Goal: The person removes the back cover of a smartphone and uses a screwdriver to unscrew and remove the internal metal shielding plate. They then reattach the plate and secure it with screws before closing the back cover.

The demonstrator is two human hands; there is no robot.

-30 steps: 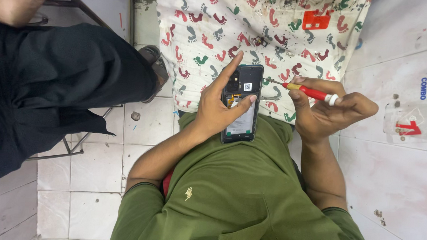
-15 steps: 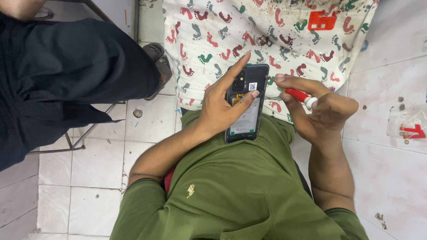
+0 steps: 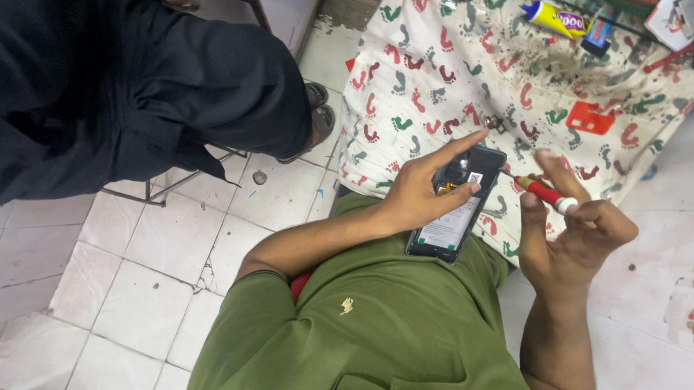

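While your left hand (image 3: 417, 200) is still gripping the opened black phone (image 3: 453, 214), your right hand (image 3: 571, 232) is drawing the red-handled screwdriver (image 3: 544, 193) slightly away.

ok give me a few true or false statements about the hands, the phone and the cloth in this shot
1. The left hand holds an opened phone with its back cover off. True.
2. The right hand holds a blue pair of scissors. False: it holds a red-handled screwdriver, tip toward the phone.
3. The cloth under the work is plain white. False: it is printed with red, green and grey footprints.
4. A yellow glue tube lies on the cloth, away from both hands. True.
5. The person wears a green shirt. True.
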